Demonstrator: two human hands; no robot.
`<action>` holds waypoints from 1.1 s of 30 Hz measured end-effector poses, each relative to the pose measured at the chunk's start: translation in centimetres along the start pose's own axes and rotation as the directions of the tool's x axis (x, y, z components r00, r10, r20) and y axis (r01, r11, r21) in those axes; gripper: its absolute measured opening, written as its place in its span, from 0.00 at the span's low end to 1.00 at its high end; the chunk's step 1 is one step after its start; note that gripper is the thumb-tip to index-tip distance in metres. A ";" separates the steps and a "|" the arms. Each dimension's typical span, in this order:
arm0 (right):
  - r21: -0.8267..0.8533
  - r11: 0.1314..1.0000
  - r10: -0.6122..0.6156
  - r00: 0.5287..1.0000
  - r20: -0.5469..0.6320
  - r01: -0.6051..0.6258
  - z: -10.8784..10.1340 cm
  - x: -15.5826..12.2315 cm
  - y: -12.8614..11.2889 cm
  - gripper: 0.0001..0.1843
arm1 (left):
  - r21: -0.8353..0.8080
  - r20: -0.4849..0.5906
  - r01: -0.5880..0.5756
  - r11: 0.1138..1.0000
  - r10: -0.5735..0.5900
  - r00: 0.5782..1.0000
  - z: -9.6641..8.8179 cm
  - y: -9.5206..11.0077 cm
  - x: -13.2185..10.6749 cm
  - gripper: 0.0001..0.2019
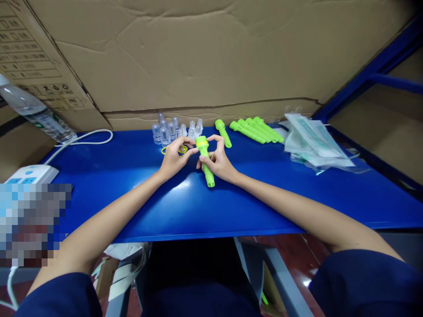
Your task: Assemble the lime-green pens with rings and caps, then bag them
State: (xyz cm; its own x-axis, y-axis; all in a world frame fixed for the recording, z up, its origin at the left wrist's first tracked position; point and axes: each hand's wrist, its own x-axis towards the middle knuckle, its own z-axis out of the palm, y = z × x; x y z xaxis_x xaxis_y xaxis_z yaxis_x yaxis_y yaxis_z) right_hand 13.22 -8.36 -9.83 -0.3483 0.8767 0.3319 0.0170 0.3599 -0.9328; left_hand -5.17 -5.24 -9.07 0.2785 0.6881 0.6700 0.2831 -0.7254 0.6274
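A lime-green flashlight (207,169) is held above the middle of the blue table, its wide head pointing away from me and its tail toward me. My right hand (220,160) wraps the body, with the index finger up at the head's right side. Thumb and fingers of my left hand (178,154) pinch the left side of the head, where a yellow ring (202,143) circles it. Loose yellow rings (183,150) lie behind my left fingers, partly hidden. Beyond them stand several clear plastic caps (164,133).
One more green flashlight (224,133) lies behind my right hand, with a row of several green flashlight bodies (256,129) beside it. Plastic packets (313,138) are piled at the right. At left are a power strip (36,174), a white cable (95,132) and a water bottle (38,112). Cardboard (205,57) walls the back.
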 end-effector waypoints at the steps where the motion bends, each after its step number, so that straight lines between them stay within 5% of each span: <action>1: 0.002 1.000 -0.003 1.000 -0.001 0.003 0.0 0.0 0.0 0.30 | -0.005 0.000 -0.009 1.000 0.009 1.000 0.0 0.0 0.0 0.07; 9: 0.030 0.999 -0.010 1.000 -0.016 0.011 -0.1 -0.2 0.1 0.33 | 0.041 0.007 -0.101 0.994 0.101 0.995 0.1 0.2 -0.1 0.05; 21: 0.123 0.991 0.063 0.998 -0.008 -0.062 -0.3 0.6 0.2 0.32 | -0.065 0.030 0.097 0.993 -0.096 0.995 0.8 -0.4 -0.3 0.08; 33: 0.108 0.994 0.033 0.999 -0.008 -0.032 -0.2 0.3 0.1 0.38 | -0.021 -0.045 0.038 0.999 -0.039 0.998 0.5 0.0 -0.1 0.07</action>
State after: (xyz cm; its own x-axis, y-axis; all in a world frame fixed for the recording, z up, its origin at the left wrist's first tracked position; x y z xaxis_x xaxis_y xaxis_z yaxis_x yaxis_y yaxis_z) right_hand 13.30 -7.94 -9.82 -0.3399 0.8907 0.3019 -0.0734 0.2949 -0.9527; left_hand -4.73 -5.27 -9.35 0.2255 0.7143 0.6625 0.2744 -0.6991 0.6603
